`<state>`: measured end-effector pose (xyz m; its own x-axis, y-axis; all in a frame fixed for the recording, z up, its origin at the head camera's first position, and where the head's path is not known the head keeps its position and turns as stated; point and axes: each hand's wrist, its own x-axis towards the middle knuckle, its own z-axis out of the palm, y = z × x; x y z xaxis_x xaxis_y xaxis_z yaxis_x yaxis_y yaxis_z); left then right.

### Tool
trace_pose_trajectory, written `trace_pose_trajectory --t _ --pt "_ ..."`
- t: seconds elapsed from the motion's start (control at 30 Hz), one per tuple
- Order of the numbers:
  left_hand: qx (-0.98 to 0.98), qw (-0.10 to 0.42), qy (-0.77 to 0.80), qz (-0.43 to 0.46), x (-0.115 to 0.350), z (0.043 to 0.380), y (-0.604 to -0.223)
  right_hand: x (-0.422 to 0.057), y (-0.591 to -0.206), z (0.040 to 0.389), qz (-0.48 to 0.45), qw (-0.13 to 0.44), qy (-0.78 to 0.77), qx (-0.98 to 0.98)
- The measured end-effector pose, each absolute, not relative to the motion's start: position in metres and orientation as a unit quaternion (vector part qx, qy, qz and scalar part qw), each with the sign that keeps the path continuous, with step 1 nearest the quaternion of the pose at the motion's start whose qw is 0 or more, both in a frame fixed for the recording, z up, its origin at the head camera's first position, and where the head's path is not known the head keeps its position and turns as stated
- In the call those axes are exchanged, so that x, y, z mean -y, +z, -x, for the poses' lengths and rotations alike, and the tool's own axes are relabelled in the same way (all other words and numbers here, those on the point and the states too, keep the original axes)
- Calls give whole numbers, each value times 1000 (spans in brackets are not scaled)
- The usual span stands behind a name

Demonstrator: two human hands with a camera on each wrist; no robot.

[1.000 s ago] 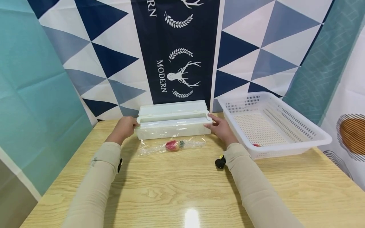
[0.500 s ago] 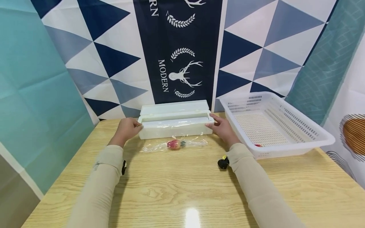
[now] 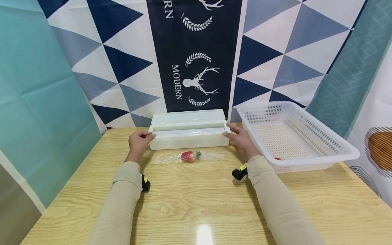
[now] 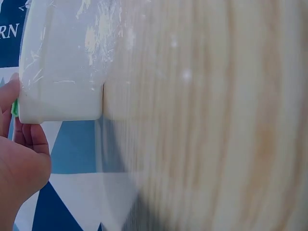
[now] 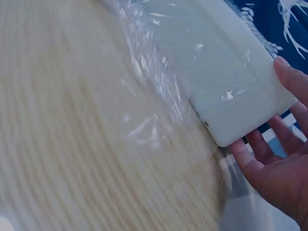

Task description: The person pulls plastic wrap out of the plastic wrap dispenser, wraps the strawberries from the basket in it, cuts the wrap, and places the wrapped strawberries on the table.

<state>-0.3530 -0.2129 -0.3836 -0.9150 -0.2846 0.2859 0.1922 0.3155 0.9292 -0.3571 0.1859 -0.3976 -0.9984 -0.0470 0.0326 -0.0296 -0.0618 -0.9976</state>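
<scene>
Film (image 3: 166,159) is spread on the table (image 3: 183,194) at the middle of the frame, and its far side is draped over the front of a long white box (image 3: 190,141). A small red piece (image 3: 187,156) with a green end is placed about midway along the film, probably so that some is left loose at either side; whether it is fully wrapped cannot be told.

The box is gripped at both ends, which would seem to steady it against sliding. At its left end the corner is held narrowly between the thumb and curled fingers of the left hand (image 3: 139,142). A green bit (image 4: 15,109) is seen beside them in the left wrist view; whether it is pinched too cannot be made out. At the right end a wider grasp is taken by the right hand (image 3: 242,140), with the thumb at the upper edge and the fingers bent round the end. The lid (image 3: 188,117) is tipped back, presumably so that the inside can be reached.

At the right of the frame a white basket (image 3: 306,160) is stood beside the right forearm, apparently to leave the middle free for handling.
</scene>
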Motion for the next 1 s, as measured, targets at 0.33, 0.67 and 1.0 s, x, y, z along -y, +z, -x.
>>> trace_pose_trajectory --t 0.33,0.67,1.0 --pt "747 180 -635 -75 206 358 -382 -179 -393 357 8 25 -792 -610" --pt "728 180 -655 -91 201 359 -384 -172 -389 354 1 20 -812 -583" --pt "794 204 -570 -58 200 351 -367 -165 -368 343 8 -80 -630 -772"
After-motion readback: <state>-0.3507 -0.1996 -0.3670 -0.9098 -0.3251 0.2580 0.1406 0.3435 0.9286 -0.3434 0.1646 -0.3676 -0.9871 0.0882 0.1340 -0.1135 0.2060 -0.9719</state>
